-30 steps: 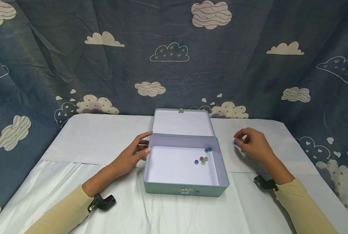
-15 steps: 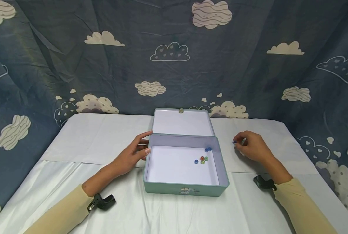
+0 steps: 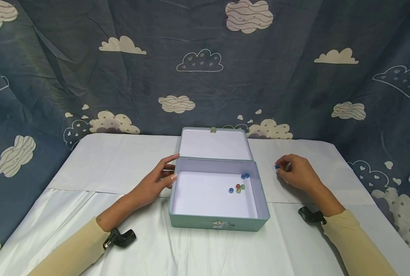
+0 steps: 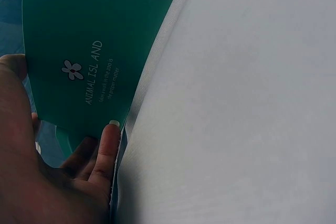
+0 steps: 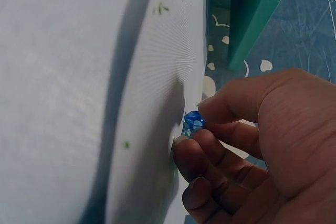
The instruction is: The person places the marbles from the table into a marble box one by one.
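A green metal box (image 3: pixel 222 224) with a pale lining stands at the table's middle, its hinged lid (image 3: pixel 215 143) tipped back. My left hand (image 3: pixel 153 184) rests against the box's left side: the thumb touches the rim, the index finger reaches the rear corner. In the left wrist view another fingertip meets the printed wall (image 4: pixel 94 19) low down. Inside lie several marbles: two blue marbles (image 3: pixel 245 176) at the back, one blue marble (image 3: pixel 231 190), and a red and green cluster (image 3: pixel 239 188). Right of the box, my right hand (image 3: pixel 296 172) pinches a blue patterned marble (image 5: pixel 194 121) just above the cloth.
A white cloth (image 3: pixel 122 161) with creases covers the table. Behind it hangs a dark blue curtain (image 3: pixel 150 84) with cloud prints. Black wrist cameras (image 3: pixel 120 238) are strapped on both forearms.
My right hand has shifted slightly, and the blue marble shows more plainly at its fingertips; the green glimpsed in its grip earlier is out of sight. My left hand and the box stay put.
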A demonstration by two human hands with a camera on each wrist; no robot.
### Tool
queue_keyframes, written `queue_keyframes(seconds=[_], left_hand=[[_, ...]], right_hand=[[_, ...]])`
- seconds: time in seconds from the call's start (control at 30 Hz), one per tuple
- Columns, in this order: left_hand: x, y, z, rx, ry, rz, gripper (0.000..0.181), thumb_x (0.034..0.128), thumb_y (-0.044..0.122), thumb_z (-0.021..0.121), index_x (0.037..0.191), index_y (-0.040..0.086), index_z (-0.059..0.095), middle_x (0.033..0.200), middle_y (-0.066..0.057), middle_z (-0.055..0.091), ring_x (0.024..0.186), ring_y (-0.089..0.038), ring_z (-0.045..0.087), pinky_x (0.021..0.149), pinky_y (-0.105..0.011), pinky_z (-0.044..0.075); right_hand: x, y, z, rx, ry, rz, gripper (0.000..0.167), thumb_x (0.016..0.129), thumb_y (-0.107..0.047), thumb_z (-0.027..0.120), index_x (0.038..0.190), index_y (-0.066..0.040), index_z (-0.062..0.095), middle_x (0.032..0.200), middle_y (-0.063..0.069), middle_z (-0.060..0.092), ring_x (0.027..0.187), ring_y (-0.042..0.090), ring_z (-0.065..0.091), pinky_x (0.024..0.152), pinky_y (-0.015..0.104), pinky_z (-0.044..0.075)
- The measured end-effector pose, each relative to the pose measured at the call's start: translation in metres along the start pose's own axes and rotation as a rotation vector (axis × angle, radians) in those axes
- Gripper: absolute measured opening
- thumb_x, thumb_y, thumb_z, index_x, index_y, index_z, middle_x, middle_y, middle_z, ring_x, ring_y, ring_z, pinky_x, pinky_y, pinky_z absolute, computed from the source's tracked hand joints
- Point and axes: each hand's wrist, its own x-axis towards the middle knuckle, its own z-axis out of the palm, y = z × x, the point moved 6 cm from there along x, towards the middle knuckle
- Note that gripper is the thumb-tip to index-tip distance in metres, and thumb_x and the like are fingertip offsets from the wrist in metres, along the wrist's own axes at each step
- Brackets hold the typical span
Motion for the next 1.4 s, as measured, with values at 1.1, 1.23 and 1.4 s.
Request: queue_keyframes(seconds=[1.1, 1.23, 1.4], left_hand=[[0.000, 0.004, 0.001, -0.019, -0.003, -0.004, 0.062, 0.1130, 0.027, 0.054, 0.168, 0.032, 0.026, 0.151, -0.023, 0.046, 0.136, -0.041, 0.056, 0.091, -0.044, 0.058], [-0.001, 0.004, 0.001, -0.018, -0.004, -0.005, 0.062, 0.1130, 0.028, 0.054, 0.168, 0.031, 0.026, 0.151, -0.023, 0.046, 0.136, -0.041, 0.056, 0.092, -0.044, 0.058], [-0.001, 0.003, 0.000, -0.011, 0.001, -0.006, 0.061, 0.1129, 0.028, 0.054, 0.168, 0.031, 0.027, 0.151, -0.023, 0.047, 0.136, -0.040, 0.057, 0.092, -0.044, 0.058]], right_hand=[[-0.001, -0.020, -0.007, 0.003, -0.041, -0.013, 0.017, 0.087, -0.010, 0.077, 0.103, -0.005, 0.074, 0.093, 0.009, 0.069, 0.078, 0.025, 0.059, 0.063, 0.035, 0.050], [-0.002, -0.031, -0.011, 0.023, -0.049, -0.032, 0.019, 0.087, -0.010, 0.079, 0.104, -0.005, 0.074, 0.096, 0.009, 0.070, 0.078, 0.025, 0.059, 0.063, 0.034, 0.051], [-0.006, -0.047, -0.016, 0.042, -0.034, -0.073, 0.018, 0.085, -0.008, 0.078, 0.103, -0.007, 0.075, 0.095, 0.007, 0.071, 0.078, 0.023, 0.058, 0.062, 0.033, 0.049]])
